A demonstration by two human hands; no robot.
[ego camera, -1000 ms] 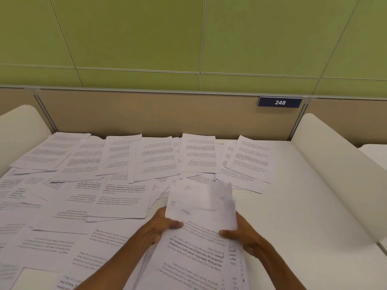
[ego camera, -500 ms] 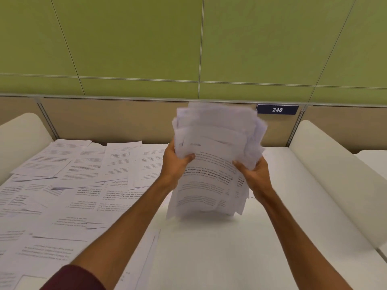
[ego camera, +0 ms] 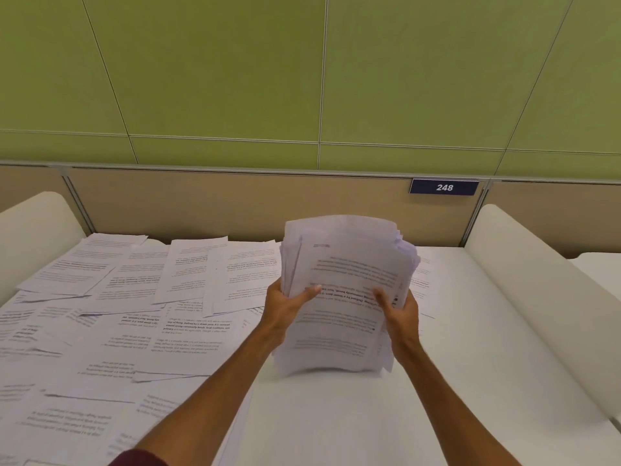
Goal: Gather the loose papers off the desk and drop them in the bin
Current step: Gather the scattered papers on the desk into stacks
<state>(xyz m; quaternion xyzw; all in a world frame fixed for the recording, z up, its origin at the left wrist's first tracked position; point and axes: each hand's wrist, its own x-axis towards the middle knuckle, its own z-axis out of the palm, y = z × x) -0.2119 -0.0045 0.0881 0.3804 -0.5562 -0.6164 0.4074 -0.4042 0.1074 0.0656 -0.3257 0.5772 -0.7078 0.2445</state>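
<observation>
**A:** Where are the papers?

**B:** A thick stack of white printed paper sheets stands nearly upright over the bare right part of the white bench. Its lower edge is blurred, so I cannot tell whether it touches the top.

**A:** And the hands?

**B:** The left hand grips the stack's left edge and the right hand grips its right edge. The fingers are clenched on the paper, with the thumbs across the front sheet.

**A:** What else is on the bench?

**B:** Many loose white printed sheets lie flat and overlapping across its left half. Behind it is a beige partition panel with a navy number plate reading 248. The bin is out of view.
</observation>
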